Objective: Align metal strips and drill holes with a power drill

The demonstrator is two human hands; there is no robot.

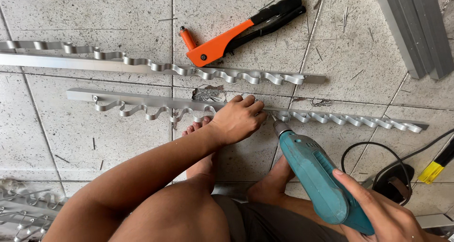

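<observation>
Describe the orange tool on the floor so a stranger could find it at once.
Start at the tiled floor and find the two long metal bars with wavy strips. Just beyond the far bar lies the rivet gun, untouched by either hand. It alone has an orange body with black handles; the drill is teal.

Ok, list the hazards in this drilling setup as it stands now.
1. The left hand presses the near aluminium bar right beside the teal drill tip; a slip could catch the fingers.
2. Bare feet sit just under the drilling point, among metal shavings on the tiled floor.
3. The black cable loops near the right hand and might snag.
</observation>
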